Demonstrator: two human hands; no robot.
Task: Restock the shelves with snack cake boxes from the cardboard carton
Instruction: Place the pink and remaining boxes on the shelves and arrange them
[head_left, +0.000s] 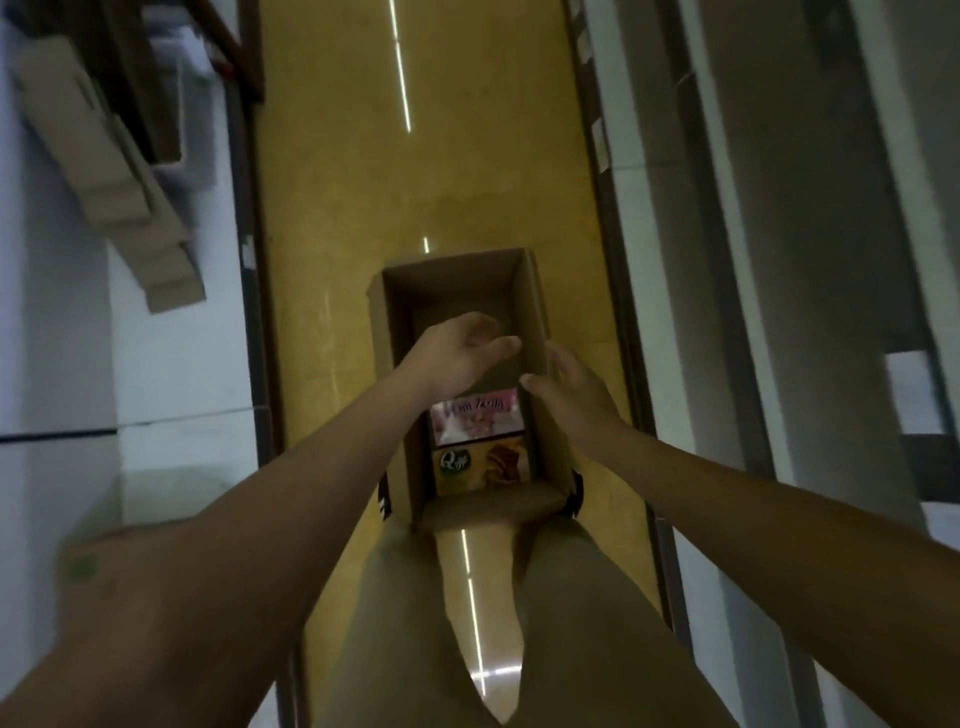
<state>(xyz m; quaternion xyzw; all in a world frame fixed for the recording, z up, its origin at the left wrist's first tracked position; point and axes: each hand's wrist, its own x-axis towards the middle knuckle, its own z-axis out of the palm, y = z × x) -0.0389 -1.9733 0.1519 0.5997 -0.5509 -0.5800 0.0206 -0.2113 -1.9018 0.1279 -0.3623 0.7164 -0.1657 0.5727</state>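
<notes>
An open cardboard carton (395, 395) stands on the yellow floor in front of my legs. Inside its near end lie a pink snack cake box (475, 418) and a yellow snack cake box (480, 470); the far half looks bare. My left hand (460, 356) hovers over the carton's middle, fingers relaxed and holding nothing. My right hand (571, 392) is at the carton's right wall, its thumb just over the edge above the pink box and its fingers outside the wall. Whether it touches the wall is unclear.
White shelving (57, 312) runs along the left, with flattened cardboard (109, 171) lying on it. Grey shelf units (779, 260) line the right side of the narrow aisle. The yellow floor (337, 156) stretches ahead beyond the carton.
</notes>
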